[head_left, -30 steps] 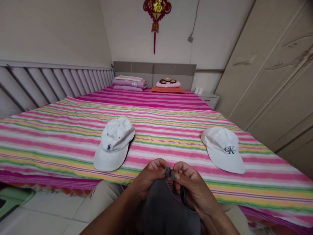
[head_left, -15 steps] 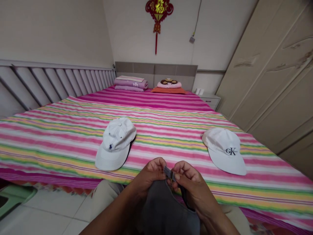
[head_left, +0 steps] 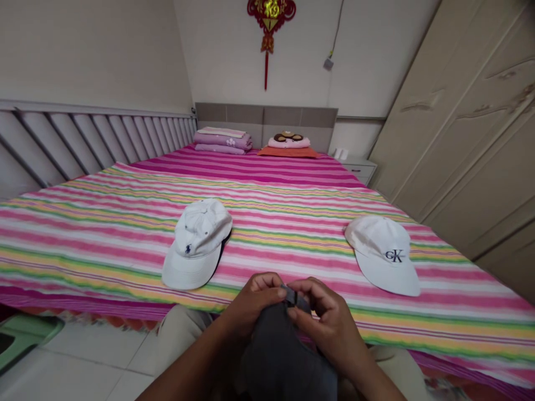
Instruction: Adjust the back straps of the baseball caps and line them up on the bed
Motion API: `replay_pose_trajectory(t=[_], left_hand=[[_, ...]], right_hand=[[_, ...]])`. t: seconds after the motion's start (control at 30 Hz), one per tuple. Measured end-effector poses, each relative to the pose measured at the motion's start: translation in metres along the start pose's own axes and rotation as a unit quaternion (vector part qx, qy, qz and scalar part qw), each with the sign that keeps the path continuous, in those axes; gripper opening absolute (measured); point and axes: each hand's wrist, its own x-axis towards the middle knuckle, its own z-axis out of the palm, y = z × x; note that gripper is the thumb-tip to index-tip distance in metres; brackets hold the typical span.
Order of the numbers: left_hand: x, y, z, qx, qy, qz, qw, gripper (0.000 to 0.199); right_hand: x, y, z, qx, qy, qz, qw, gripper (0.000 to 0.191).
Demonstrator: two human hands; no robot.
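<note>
A dark grey cap is held low in front of me, its back strap and buckle up between my hands. My left hand pinches the strap's left end near the buckle. On the other side, my right hand has thumb and fingers closed around the strap. Left of my hands, a white cap with a small dark logo lies on the striped bed. Another white cap, with black letters, rests on the bed to the right.
The striped bedsheet spreads ahead. Folded purple bedding and a pink pillow lie by the headboard. A metal rail runs along the left, a wardrobe stands right, and a green stool is at lower left.
The fingers of my right hand have shifted on the strap, its thumb now lower. The strap and buckle have tilted slightly, and the grey cap has turned a little.
</note>
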Motion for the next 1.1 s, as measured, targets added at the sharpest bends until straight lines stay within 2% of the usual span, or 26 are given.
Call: replay_pose_trajectory(t=[0.1, 0.2, 0.37, 0.67, 0.8, 0.93, 1.0, 1.1], left_hand=[[-0.001, -0.001, 0.000, -0.001, -0.003, 0.004, 1.000, 0.018], [-0.002, 0.000, 0.002, -0.003, -0.011, 0.005, 1.000, 0.014], [-0.001, 0.001, 0.001, -0.031, -0.028, 0.004, 0.999, 0.011], [-0.003, 0.002, -0.003, -0.016, -0.050, -0.007, 0.999, 0.007], [-0.001, 0.002, -0.003, -0.023, -0.041, -0.010, 0.999, 0.007], [0.000, 0.001, -0.002, -0.026, -0.042, -0.021, 0.999, 0.006], [0.000, 0.001, -0.002, -0.029, -0.048, -0.024, 0.998, 0.008], [0.000, -0.001, -0.002, -0.041, -0.052, -0.021, 0.998, 0.012]], right_hand=[[-0.001, 0.000, -0.001, -0.126, 0.010, -0.059, 0.990, 0.011], [-0.002, 0.001, -0.002, -0.170, 0.005, -0.072, 0.983, 0.010], [-0.003, 0.001, -0.004, -0.183, -0.007, -0.070, 0.981, 0.011], [-0.002, 0.001, -0.005, -0.184, -0.019, -0.051, 0.981, 0.010], [0.000, 0.000, -0.007, -0.132, -0.057, -0.049, 0.988, 0.016], [0.003, 0.003, -0.009, 0.030, -0.074, 0.055, 0.995, 0.008], [0.005, 0.006, -0.010, 0.120, -0.083, 0.104, 0.984, 0.017], [0.007, 0.009, -0.012, 0.194, -0.079, 0.139, 0.968, 0.026]])
